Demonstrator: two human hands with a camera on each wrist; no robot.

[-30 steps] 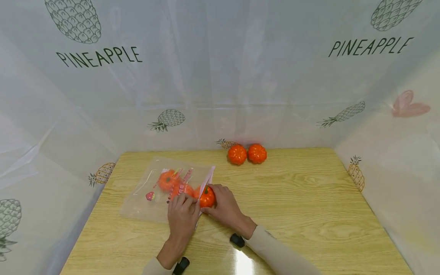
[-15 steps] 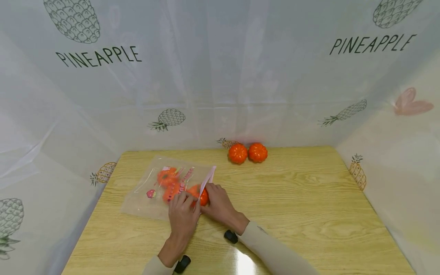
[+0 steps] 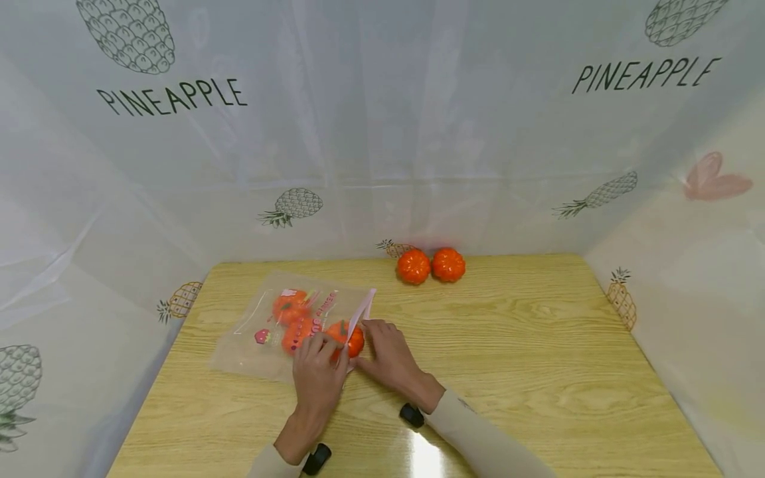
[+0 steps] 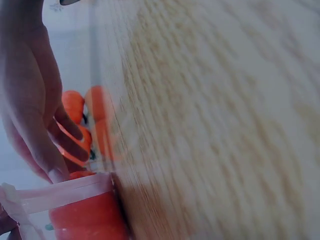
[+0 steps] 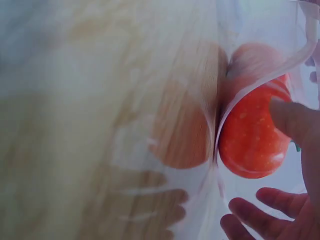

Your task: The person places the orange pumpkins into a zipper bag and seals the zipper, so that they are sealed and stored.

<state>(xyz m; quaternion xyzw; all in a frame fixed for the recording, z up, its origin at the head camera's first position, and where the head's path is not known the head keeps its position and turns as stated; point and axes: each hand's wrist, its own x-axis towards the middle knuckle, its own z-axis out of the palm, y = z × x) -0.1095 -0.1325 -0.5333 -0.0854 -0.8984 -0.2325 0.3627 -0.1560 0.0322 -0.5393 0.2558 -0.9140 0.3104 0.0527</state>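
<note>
A clear zip bag with a pink-edged mouth lies on the left half of the table. Two small orange-red pumpkins are inside it; a third pumpkin sits in the mouth, partly outside. My left hand pinches the near side of the bag's mouth. Just right of the mouth is my right hand, its fingers spread and apart from the third pumpkin. In the right wrist view the thumb overlaps that pumpkin; whether it touches, I cannot tell.
Two more pumpkins, a left one and a right one, stand side by side at the table's back edge. A pineapple-printed curtain encloses the wooden table at the back and sides.
The third pumpkin has gone leftward into the bag's mouth, and the pumpkins inside have shifted left. My right hand has loosened from it and drawn slightly back. My left hand keeps its pinch.
</note>
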